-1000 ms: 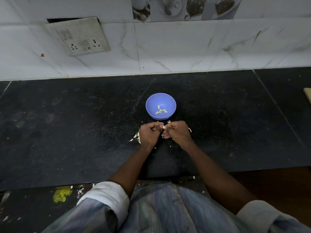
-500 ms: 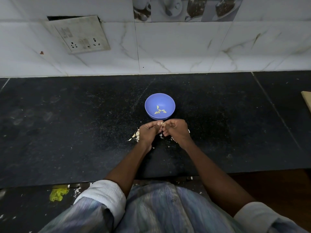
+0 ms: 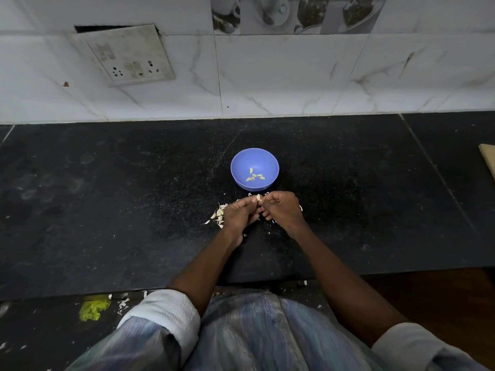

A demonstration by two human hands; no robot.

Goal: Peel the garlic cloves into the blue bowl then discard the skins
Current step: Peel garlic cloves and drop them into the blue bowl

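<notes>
A small blue bowl stands on the black counter, and several peeled garlic cloves lie in its bottom. Just in front of the bowl my left hand and my right hand meet, fingers curled. Between their fingertips they pinch one pale garlic clove. A heap of white garlic skins lies on the counter left of my left hand. A few more scraps show beside my right hand, partly hidden by it.
The black stone counter runs left and right, backed by a white tiled wall with a switch plate. A pale board edge sticks in at the far right. Below the counter's front edge lies a yellow-green scrap.
Both hands have stayed together in front of the bowl, working the clove. The clove now shows more plainly at the fingertips. The bowl has not moved.
</notes>
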